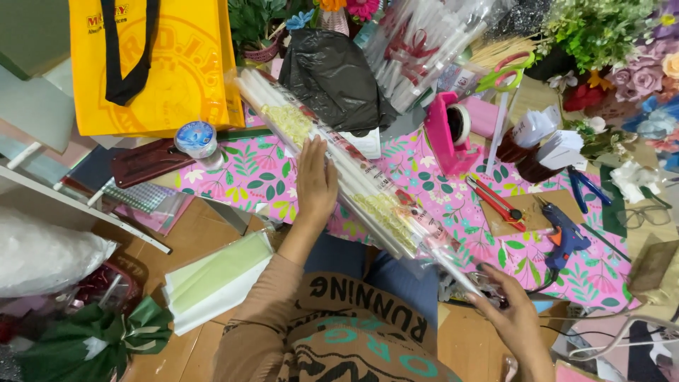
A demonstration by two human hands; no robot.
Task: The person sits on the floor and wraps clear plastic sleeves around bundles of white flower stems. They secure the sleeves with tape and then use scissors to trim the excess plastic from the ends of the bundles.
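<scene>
The left hand (315, 180), fingers pressed together, lies flat on the long clear bundle of white sticks (339, 166) lying diagonally across the pink floral table (240, 170), the right hand (511, 311) pinches its near end; bundle unopened.

Cluttered worktable (640, 237) under pink floral cloth (424, 187), brown wooden floor (205, 230), white shelf rail (78, 201) alongside

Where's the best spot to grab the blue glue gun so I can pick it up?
Probably by the handle of the blue glue gun, the thicker part pointing down toward the person, coming from above on the near side. Its thin nozzle points up and away toward the red cutter, and the tip may be hot. The cord trails off the handle's end, so lift gently.
</scene>
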